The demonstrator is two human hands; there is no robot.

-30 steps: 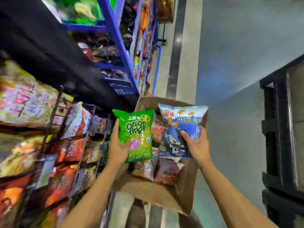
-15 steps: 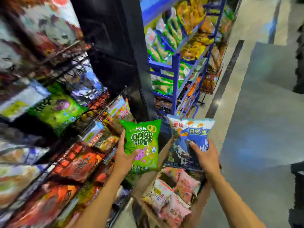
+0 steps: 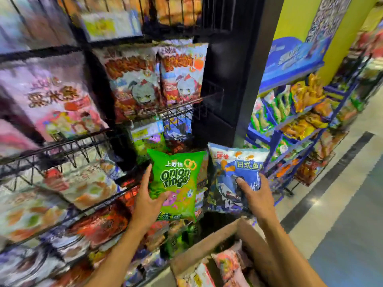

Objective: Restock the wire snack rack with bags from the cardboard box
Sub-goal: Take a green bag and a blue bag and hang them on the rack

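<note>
Green bag (image 3: 178,177), blue bag (image 3: 238,162) (two total)

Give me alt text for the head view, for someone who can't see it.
A person's left hand holds a green onion rings bag and the right hand a blue-and-white bag, both held up before a stocked black wire rack. An open cardboard box with pink bags sits below them.

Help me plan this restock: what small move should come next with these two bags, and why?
Probably ease the green onion rings bag in the left hand forward into the wire rack tier just above, where a similar green bag seems to sit; the right hand holds a blue bag.
</note>
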